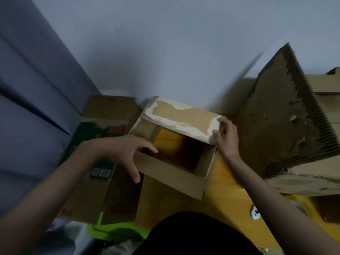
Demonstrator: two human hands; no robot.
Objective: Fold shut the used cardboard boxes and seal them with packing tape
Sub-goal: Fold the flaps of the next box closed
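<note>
Oddly, no print reads clearly; right hand [225, 138] pinches box [171, 173] flap [181, 119], left hand [127, 151] fingers spread.

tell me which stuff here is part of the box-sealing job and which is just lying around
In the job:
- small open brown cardboard box
- its far flap with torn white paper, pinched by the right hand
- left hand, open at the near-left rim
- big torn brown cardboard box, still open

Lying about:
- flattened printed cardboard carton
- bright green item
- yellow surface

No tape is visible.
</note>
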